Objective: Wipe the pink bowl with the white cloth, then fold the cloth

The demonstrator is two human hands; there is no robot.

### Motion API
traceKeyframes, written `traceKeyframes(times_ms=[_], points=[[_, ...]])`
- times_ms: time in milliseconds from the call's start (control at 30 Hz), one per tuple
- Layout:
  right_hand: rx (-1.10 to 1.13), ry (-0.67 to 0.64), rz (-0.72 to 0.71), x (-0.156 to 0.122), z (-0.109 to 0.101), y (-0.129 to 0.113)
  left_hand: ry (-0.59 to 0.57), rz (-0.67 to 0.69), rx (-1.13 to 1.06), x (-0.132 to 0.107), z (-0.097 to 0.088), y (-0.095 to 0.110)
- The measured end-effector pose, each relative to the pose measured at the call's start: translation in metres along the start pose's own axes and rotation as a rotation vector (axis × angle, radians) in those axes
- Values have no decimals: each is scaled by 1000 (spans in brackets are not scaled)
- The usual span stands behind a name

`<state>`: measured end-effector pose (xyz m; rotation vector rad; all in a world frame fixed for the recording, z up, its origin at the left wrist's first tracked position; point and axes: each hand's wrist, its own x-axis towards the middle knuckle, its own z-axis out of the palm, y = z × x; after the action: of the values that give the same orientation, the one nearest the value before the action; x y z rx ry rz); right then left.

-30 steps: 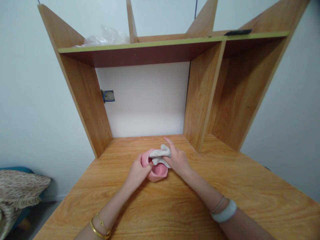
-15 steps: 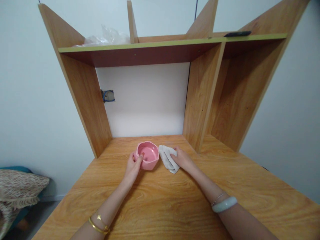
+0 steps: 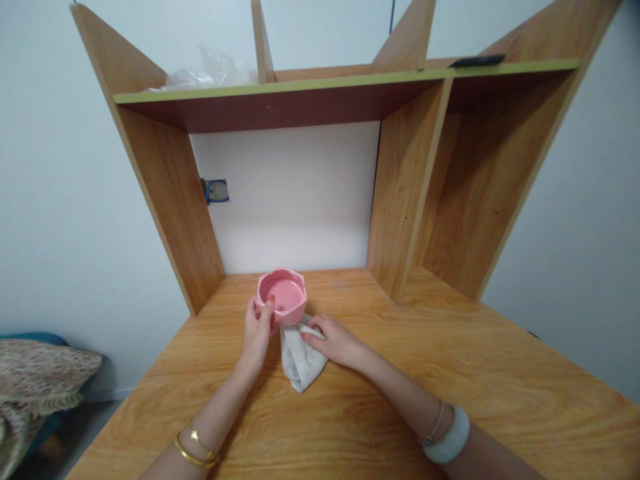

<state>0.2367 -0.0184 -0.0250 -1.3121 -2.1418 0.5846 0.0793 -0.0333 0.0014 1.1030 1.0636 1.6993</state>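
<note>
- Pink bowl (image 3: pixel 281 295): a faceted dish with notches in its rim, opening upward and tilted slightly toward the viewer. It sits toward the back of the desk's middle bay, just in front of the white back panel (image 3: pixel 290 200). Whether its base touches the desk cannot be told.
- Left hand (image 3: pixel 257 328): closed around the bowl's near-left wall, with the thumb hooked over the rim and its tip inside. The remaining fingers wrap the outer side, mostly hidden.
- Grey cloth (image 3: pixel 299 358): crumpled and lying on the desk directly below the bowl. Its upper edge meets the bowl's near underside, and its lower end tapers toward the viewer.
- Right hand (image 3: pixel 334 340): palm down on the cloth's upper right part, fingers close together and lightly bent, pressing it to the desk. Whether they pinch a fold cannot be told.
- Wrists: gold bracelets (image 3: pixel 196 451) on the left; a thin chain and a pale bangle (image 3: pixel 449 438) on the right.
- Wooden desk (image 3: pixel 450 373): a hutch of upright panels and an upper shelf (image 3: pixel 300 85) rises from its back.
- Upper shelf: clear plastic wrap (image 3: pixel 210 69) lies at left, a flat dark object (image 3: pixel 476 61) at right.
- Periphery: patterned fabric (image 3: pixel 35 377) at lower left, beside the desk.
</note>
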Motion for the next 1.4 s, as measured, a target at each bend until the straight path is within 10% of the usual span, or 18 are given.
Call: traceKeyframes(times_ms=[200,433,867,1133,1400], points=[[222,342,-74,5,-17,-6,-23,27,43,-2,2,-3],[629,190,13,3,-20,-18,-157,223,217,-2,1,-12],[96,412,71,5,-52,5,-495,296,664,-5,-8,-13],[-515,358,465,-1,-96,38,-590,583,1089,-3,-10,0],[-547,285,651,-4,-105,66,-585,565,1060,-3,-11,-5]])
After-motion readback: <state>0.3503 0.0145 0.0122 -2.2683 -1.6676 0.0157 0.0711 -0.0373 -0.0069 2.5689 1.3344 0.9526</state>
